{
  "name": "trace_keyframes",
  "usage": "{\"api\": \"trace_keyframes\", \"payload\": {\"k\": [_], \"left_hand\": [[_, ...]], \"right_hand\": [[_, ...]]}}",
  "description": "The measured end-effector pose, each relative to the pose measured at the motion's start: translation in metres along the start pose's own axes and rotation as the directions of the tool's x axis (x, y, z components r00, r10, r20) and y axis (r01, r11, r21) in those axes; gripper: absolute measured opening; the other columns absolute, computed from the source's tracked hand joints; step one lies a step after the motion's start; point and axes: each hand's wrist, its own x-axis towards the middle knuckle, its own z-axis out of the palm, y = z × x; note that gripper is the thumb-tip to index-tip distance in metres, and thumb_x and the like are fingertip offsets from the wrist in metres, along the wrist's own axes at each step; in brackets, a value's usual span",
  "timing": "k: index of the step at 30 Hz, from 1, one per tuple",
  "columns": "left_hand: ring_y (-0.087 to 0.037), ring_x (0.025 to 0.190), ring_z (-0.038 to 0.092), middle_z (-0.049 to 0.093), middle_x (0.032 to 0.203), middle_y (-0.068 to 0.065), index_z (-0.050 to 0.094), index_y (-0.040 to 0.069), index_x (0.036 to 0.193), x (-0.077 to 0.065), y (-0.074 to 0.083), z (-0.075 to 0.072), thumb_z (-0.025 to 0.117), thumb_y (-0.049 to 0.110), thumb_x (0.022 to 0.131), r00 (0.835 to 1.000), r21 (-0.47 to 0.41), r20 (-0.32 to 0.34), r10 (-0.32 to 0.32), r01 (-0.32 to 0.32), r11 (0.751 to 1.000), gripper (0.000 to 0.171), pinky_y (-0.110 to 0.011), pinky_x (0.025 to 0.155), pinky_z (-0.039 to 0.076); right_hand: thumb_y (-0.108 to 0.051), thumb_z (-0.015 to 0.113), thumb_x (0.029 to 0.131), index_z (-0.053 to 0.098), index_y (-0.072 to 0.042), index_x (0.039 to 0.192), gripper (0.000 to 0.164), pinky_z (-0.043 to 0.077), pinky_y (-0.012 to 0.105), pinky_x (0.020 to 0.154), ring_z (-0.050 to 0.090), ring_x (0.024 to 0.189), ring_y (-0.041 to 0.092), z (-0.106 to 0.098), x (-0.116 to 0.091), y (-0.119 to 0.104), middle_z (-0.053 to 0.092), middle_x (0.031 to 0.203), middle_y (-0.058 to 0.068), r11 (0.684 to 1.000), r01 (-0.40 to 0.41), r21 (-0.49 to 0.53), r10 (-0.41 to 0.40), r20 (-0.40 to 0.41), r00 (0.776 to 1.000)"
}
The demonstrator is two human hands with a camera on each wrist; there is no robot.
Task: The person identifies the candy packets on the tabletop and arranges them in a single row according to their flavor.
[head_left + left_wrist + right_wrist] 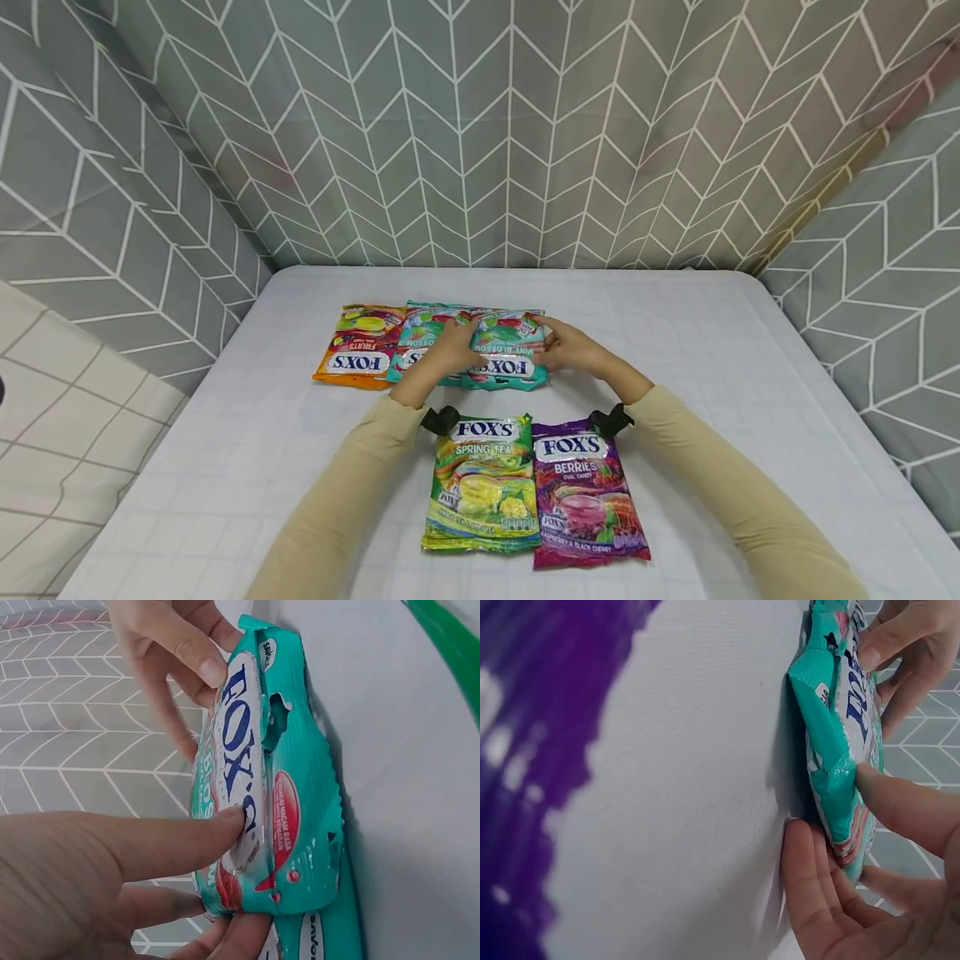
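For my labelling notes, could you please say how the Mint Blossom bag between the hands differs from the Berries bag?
The Mint Blossom bag is teal; the Berries bag, purple. The left hand and right hand grip the Mint Blossom bag; the Berries bag lies unheld. In the head view, Mint Blossom's lettering is inverted, Berries' upright. Both read FOX'S.

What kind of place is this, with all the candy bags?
Probably a curtained-off work corner indoors: grey patterned curtains hang on three sides of a white-covered table, and pale tiles show at the left.
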Motion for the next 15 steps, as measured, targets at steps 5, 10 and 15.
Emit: {"api": "trace_keyframes", "payload": {"k": [5, 10, 15], "left_hand": [[-0.041, 0.139, 0.025, 0.029, 0.149, -0.028, 0.027, 0.001, 0.151, 0.0024, -0.0022, 0.0008, 0.073, 0.023, 0.088, 1.000, 0.007, 0.017, 0.004, -0.004, 1.000, 0.081, -0.053, 0.103, 0.036], [-0.041, 0.142, 0.017, 0.032, 0.150, -0.024, 0.027, 0.001, 0.151, 0.0056, -0.0045, 0.0010, 0.072, 0.023, 0.088, 0.999, -0.006, 0.041, 0.007, -0.007, 1.000, 0.081, -0.055, 0.106, 0.031], [-0.041, 0.143, 0.010, 0.029, 0.152, -0.023, 0.025, 0.002, 0.152, 0.0051, -0.0028, 0.0000, 0.071, 0.023, 0.090, 0.998, -0.005, 0.065, 0.003, -0.002, 1.000, 0.080, -0.056, 0.109, 0.024]], "right_hand": [[-0.012, 0.067, 0.092, 0.017, -0.002, 0.154, 0.080, 0.052, 0.036, 0.072, 0.064, 0.082, 0.027, -0.0003, 0.0013, -0.0027, 0.054, 0.109, 0.024, 0.993, 0.007, -0.116, -0.003, 0.033, 0.999], [-0.016, 0.066, 0.093, 0.017, -0.005, 0.155, 0.080, 0.050, 0.035, 0.070, 0.064, 0.081, 0.026, -0.0019, 0.0029, -0.0042, 0.057, 0.106, 0.021, 0.984, -0.007, -0.179, 0.018, 0.064, 0.998], [-0.021, 0.066, 0.094, 0.015, -0.009, 0.156, 0.081, 0.049, 0.032, 0.065, 0.063, 0.074, 0.023, -0.0023, 0.0033, -0.0049, 0.056, 0.097, 0.016, 0.972, -0.033, -0.231, 0.052, 0.075, 0.996]]}}
